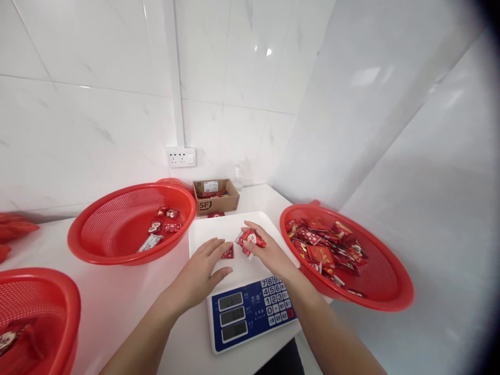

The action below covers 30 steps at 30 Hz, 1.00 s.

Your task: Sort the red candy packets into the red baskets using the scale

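Right hand (270,252) over scale (255,324), white table (113,307), tiled wall (97,130).

tiled wall (97,47) | white conduit (174,73) above socket (180,157) | open cardboard box (221,205)

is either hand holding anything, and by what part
The right hand holds at least one red wrapped packet, by its sides between thumb and fingers. The left hand is open by a small red packet, no grip visible.
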Each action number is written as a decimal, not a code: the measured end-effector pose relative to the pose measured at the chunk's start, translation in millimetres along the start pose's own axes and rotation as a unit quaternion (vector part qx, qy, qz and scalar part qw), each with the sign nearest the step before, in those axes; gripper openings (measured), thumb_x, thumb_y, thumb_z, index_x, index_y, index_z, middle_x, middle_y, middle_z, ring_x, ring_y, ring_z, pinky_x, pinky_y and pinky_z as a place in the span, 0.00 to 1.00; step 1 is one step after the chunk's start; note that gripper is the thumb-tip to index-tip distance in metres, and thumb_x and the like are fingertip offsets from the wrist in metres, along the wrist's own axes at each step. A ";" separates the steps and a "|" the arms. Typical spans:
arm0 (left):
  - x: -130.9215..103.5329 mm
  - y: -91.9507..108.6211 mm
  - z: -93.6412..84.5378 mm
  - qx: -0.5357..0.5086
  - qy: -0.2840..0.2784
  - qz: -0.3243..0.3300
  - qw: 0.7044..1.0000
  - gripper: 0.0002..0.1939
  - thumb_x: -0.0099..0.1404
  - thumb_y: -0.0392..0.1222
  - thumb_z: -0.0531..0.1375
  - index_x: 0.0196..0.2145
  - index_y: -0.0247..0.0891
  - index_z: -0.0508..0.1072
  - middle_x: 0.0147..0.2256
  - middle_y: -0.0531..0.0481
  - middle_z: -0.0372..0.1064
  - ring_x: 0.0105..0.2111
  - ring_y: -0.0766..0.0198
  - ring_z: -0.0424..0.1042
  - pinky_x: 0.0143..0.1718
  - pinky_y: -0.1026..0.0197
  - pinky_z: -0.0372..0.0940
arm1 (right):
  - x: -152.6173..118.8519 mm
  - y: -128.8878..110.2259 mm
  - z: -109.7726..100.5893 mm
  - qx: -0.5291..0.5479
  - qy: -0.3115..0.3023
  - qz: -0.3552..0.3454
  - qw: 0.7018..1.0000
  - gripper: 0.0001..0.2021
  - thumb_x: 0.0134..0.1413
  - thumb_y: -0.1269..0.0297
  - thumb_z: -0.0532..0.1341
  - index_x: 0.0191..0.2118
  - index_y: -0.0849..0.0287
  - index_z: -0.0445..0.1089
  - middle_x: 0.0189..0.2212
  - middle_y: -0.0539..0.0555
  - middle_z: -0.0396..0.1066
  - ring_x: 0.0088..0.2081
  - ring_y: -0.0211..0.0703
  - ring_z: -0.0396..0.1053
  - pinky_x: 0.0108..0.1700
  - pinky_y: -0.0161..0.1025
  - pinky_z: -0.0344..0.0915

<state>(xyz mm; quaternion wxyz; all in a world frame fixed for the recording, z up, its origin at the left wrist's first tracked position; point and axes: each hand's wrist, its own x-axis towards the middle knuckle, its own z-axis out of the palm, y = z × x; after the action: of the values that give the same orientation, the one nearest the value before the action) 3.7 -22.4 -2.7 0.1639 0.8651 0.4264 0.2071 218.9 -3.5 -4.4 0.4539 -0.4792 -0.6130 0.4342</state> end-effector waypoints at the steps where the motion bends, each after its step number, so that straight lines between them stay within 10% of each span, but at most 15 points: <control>1: 0.2 -1.1 0.6 0.012 -0.015 -0.004 1.000 0.25 0.69 0.48 0.52 0.61 0.43 0.57 0.63 0.43 0.54 0.64 0.50 0.50 0.60 0.44 0.53 | 0.2 1.0 0.1 -0.016 -0.005 -0.003 1.000 0.27 0.53 0.58 0.61 0.58 0.52 0.59 0.56 0.57 0.64 0.56 0.47 0.63 0.61 0.50 0.54; 10: -0.7 -2.5 0.3 0.061 -0.100 -0.020 0.993 0.25 0.68 0.44 0.53 0.61 0.45 0.58 0.63 0.42 0.53 0.64 0.49 0.47 0.62 0.40 0.45 | -5.4 3.0 -4.9 -0.066 -0.037 -0.045 0.996 0.32 0.53 0.59 0.62 0.63 0.52 0.55 0.63 0.55 0.54 0.64 0.48 0.52 0.63 0.48 0.50; 22: -0.1 -11.4 3.1 0.045 -0.028 0.001 0.999 0.21 0.69 0.45 0.52 0.58 0.43 0.62 0.60 0.43 0.59 0.64 0.49 0.49 0.62 0.39 0.47 | -6.4 23.6 -14.6 -0.222 0.059 -0.063 0.971 0.27 0.55 0.68 0.54 0.62 0.56 0.57 0.67 0.57 0.45 0.67 0.47 0.44 0.66 0.51 0.43; 30: 2.6 -8.8 -1.3 0.010 0.020 -0.018 1.000 0.10 0.67 0.38 0.52 0.41 0.40 0.73 0.42 0.44 0.70 0.45 0.54 0.69 0.47 0.50 0.67 | -17.8 13.6 -8.0 -0.284 0.003 -0.086 0.955 0.19 0.57 0.68 0.53 0.54 0.55 0.68 0.54 0.57 0.68 0.56 0.48 0.64 0.60 0.51 0.58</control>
<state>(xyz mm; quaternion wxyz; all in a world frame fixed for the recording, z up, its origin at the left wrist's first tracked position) -1.4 -15.1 -5.0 0.1509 0.8545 0.4473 0.2169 231.7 -18.0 -18.3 0.3365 -0.5350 -0.7486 0.2004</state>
